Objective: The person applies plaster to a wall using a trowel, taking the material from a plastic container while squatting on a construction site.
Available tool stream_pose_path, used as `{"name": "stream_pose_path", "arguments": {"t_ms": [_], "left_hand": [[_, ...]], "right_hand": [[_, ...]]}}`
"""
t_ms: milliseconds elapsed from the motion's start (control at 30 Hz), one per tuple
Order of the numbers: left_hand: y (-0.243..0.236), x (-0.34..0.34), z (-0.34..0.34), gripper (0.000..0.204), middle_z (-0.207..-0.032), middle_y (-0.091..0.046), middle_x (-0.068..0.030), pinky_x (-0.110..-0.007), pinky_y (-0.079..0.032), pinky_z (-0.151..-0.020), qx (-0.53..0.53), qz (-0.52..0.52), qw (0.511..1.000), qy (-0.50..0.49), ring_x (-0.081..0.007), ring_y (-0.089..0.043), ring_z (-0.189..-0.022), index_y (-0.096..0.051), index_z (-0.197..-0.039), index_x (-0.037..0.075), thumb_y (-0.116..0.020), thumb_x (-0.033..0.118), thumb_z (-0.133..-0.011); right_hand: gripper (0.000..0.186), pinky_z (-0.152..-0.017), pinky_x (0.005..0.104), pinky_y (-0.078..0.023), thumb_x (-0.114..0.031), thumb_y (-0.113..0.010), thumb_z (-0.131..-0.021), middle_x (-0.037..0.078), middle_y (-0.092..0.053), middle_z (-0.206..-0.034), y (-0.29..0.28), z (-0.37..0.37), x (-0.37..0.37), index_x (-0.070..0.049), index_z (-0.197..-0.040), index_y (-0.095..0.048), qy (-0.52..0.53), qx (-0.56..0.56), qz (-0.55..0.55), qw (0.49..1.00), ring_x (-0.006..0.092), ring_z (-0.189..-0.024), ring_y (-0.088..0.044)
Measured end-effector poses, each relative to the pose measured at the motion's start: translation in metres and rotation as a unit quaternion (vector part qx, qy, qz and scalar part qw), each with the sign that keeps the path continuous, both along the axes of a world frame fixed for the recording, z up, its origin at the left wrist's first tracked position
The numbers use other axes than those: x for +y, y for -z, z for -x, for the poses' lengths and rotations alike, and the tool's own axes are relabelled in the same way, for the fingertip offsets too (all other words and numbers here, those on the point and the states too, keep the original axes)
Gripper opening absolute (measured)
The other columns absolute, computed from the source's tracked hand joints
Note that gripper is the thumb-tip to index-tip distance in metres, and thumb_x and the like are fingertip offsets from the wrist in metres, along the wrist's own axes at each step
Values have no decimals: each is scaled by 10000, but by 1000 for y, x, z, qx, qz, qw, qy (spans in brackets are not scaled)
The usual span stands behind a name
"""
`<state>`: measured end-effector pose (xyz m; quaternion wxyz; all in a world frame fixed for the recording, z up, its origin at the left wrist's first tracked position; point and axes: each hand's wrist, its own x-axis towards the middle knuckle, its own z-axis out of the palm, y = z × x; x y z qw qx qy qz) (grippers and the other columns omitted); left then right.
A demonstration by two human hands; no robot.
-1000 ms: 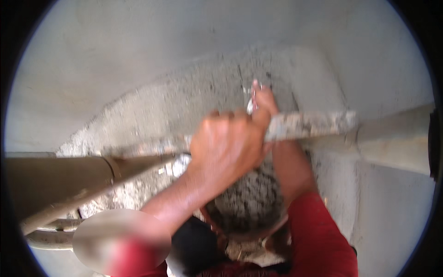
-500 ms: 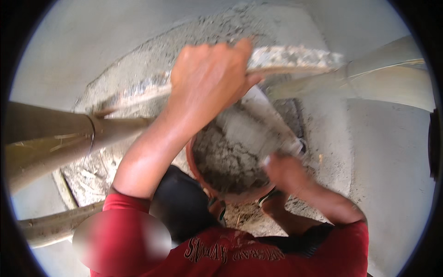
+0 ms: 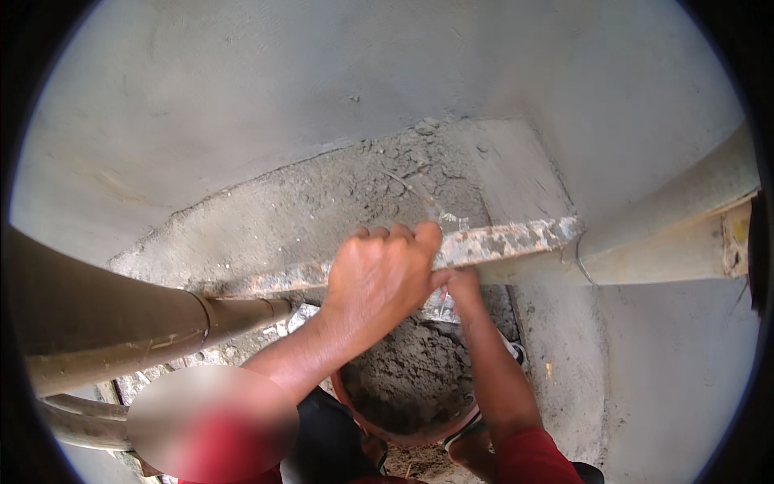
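My left hand [image 3: 379, 270] wraps over a long wooden plank [image 3: 516, 239] crusted with pale dried mortar. The plank lies crosswise in front of me, below the grey wall. Just under it, my right hand [image 3: 459, 290] is closed near my left thumb. A small shiny piece shows by its fingers, but what it grips is mostly hidden by the plank and the left hand. Below both hands stands a round reddish tub [image 3: 343, 387] holding wet grey mortar [image 3: 411, 371]. A pale flat piece [image 3: 442, 310] shows at the tub's far side, partly covered.
A thick bamboo pole [image 3: 113, 310] enters from the left, and another [image 3: 661, 254] runs along the right. Rough mortar [image 3: 322, 198] covers the ledge beyond the plank. Smooth grey wall [image 3: 266, 89] rises around it. My feet stand by the tub's near side.
My right hand has moved from the tub's right side up to the plank, beside my left hand. The left hand stays on the plank. The view has tilted, showing more wall.
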<state>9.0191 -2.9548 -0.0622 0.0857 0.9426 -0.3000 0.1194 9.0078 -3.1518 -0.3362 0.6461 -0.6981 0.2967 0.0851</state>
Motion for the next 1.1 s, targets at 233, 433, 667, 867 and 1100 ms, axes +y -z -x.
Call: {"name": "stream_pose_path", "arguments": {"t_ms": [233, 433, 667, 867, 1100], "left_hand": [[-7, -4, 0, 430, -642, -630, -67, -358, -535, -546, 45, -11, 999, -19, -246, -670, -553, -608, -862, 108, -798, 476, -746], [-4, -4, -1, 439, -646, -622, -56, -351, -526, -533, 33, -24, 999, -29, -240, -655, -536, -599, -850, 116, -801, 487, -730], [-3, -7, -3, 423, -631, -615, -59, -356, -526, -535, 33, -11, 999, -20, -248, -649, -535, -596, -829, 121, -803, 476, -731], [-2, -9, -3, 423, -627, -646, -83, -355, -527, -513, 29, -1, 999, -27, -260, -667, -543, -595, -791, 112, -803, 478, -744], [-4, 11, 1, 454, -596, -639, -87, -364, -505, -463, 8, 3, 999, -33, -256, -659, -506, -596, -792, 104, -811, 499, -737]], "right_hand": [[627, -767, 495, -529, -514, -508, -993, 233, -684, -926, 78, -128, -24, 76, -1164, -635, -16, 63, 126, 990, 373, -777, -682], [510, -476, 394, -474, -457, -545, -1005, 140, -599, -662, 55, -219, -11, 40, -904, -602, 33, -76, 148, 986, 252, -501, -578], [422, -365, 338, -422, -428, -594, -998, 49, -536, -621, 37, -196, -8, -37, -845, -547, 84, -127, -2, 988, 146, -428, -484], [489, -516, 428, -520, -444, -592, -993, 93, -599, -660, 40, -125, -7, 26, -864, -560, 28, -75, 37, 996, 231, -519, -595], [468, -750, 480, -518, -421, -582, -974, 250, -673, -888, -73, 34, -2, 46, -965, -611, -178, -32, 188, 965, 414, -799, -655]]}}
